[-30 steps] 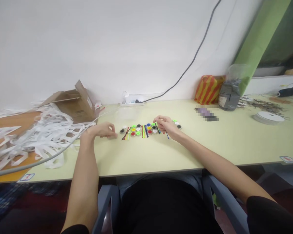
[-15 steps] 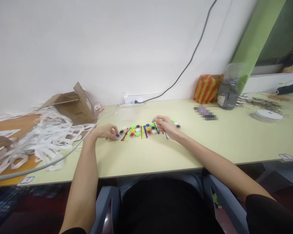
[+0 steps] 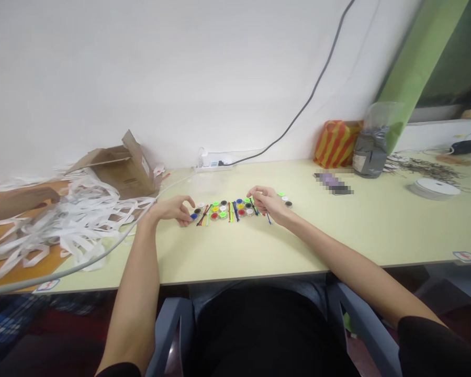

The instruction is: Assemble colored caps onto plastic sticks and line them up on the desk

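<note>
My left hand (image 3: 175, 210) is at the left end of a row of small round pieces, its thumb and index finger apart. The fingers are beside a blue-topped round piece (image 3: 194, 216), near a black-topped one (image 3: 197, 211); whether they touch is too small to tell. My right hand (image 3: 267, 202) is closed, fingers curled above the right part of the row, partly covering thin coloured strips (image 3: 254, 206). What it pinches, if anything, is hidden. Between the hands lie round pieces with red, yellow, green, white and black tops (image 3: 219, 210), and a bundle of coloured strips (image 3: 233, 211).
Left are a heap of white ribbon (image 3: 90, 214), an open cardboard box (image 3: 127, 173) and another person's hand (image 3: 43, 198). A grey cable (image 3: 102, 254) crosses there. A power strip (image 3: 212, 163) sits by the wall. Right are a striped bag (image 3: 335, 144) and a white spool (image 3: 435, 187).
My left hand has shifted slightly right with the blue-topped piece, now nearer the black one, and its index finger has lifted. The other person's hand reaches further in. My right hand stays put.
</note>
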### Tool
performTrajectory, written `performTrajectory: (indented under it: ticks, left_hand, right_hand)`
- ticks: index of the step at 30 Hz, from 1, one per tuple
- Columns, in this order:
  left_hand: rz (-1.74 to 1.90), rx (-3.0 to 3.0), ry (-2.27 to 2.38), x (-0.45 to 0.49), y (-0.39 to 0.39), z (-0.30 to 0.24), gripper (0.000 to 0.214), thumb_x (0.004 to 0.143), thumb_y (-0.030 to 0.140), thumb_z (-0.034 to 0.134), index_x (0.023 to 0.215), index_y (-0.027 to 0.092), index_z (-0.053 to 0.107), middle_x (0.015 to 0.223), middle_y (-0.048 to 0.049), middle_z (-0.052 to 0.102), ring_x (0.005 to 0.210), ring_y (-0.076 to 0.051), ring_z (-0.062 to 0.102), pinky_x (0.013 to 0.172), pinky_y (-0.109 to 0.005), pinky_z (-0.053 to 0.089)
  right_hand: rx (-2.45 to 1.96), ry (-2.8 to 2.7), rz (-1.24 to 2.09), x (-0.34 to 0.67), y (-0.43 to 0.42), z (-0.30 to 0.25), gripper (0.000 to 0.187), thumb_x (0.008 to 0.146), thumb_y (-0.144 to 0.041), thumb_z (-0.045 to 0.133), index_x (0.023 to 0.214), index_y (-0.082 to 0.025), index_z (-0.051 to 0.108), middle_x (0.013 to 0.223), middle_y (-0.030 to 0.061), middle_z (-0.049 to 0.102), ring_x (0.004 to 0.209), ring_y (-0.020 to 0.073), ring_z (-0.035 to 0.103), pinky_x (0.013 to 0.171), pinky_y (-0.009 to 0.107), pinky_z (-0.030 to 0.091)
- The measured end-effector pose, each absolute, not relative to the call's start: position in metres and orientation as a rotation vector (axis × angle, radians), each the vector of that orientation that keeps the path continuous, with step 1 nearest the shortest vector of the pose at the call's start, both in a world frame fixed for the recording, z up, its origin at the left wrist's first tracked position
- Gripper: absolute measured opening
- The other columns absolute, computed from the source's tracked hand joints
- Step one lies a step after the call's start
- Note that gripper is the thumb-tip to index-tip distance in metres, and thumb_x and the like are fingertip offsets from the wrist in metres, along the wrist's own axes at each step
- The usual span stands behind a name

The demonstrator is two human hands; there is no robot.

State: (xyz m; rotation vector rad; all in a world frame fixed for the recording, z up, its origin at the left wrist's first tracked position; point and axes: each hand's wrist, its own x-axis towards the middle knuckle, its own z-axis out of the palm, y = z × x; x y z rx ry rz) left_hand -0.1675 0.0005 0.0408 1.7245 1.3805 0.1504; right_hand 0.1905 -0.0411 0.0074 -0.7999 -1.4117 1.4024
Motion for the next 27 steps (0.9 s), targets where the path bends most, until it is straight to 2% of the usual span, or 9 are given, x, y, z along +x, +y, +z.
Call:
performTrajectory:
  ticks: [5,10,17,27]
  left_hand:
    - [0.16,1.725,1.372,-0.165,-0.001,0.04,0.078,0.056,0.043,0.088,0.116,0.021,0.043,0.077,-0.0042,0.075,0.071,-0.024,0.073,0.069,-0.036,0.058]
    - [0.041,1.816,1.523,-0.166,0.001,0.038,0.081,0.053,0.043,0.086,0.118,0.02,0.043,0.068,0.0013,0.069,0.053,-0.016,0.061,0.053,-0.028,0.049]
    - [-0.034,1.833,1.647,-0.15,-0.003,0.043,0.088,0.05,0.046,0.085,0.122,0.019,0.041,0.066,0.004,0.063,0.054,-0.016,0.057,0.048,-0.025,0.045]
    - [-0.069,1.84,1.736,-0.142,-0.005,0.044,0.084,0.05,0.052,0.084,0.115,0.02,0.042,0.07,0.0032,0.06,0.054,-0.015,0.054,0.043,-0.024,0.042]
  right_hand:
    - [-0.789,-1.403,1.378,0.191,-0.04,0.006,0.016,0.085,-0.034,0.059,0.087,-0.018,0.057,0.053,-0.0105,0.026,0.042,0.0054,0.017,0.04,0.021,0.012]
    - [-0.796,-1.417,1.365,0.19,-0.039,0.005,0.021,0.085,-0.039,0.06,0.087,-0.018,0.058,0.053,-0.0105,0.026,0.042,0.0056,0.017,0.04,0.021,0.012]
    - [-0.807,-1.431,1.357,0.19,-0.039,0.005,0.022,0.085,-0.039,0.061,0.086,-0.018,0.06,0.052,-0.0103,0.026,0.041,0.0055,0.017,0.04,0.022,0.013]
    - [-0.821,-1.438,1.36,0.189,-0.041,0.006,0.022,0.086,-0.04,0.058,0.086,-0.018,0.06,0.053,-0.0104,0.025,0.042,0.0053,0.016,0.041,0.022,0.011]
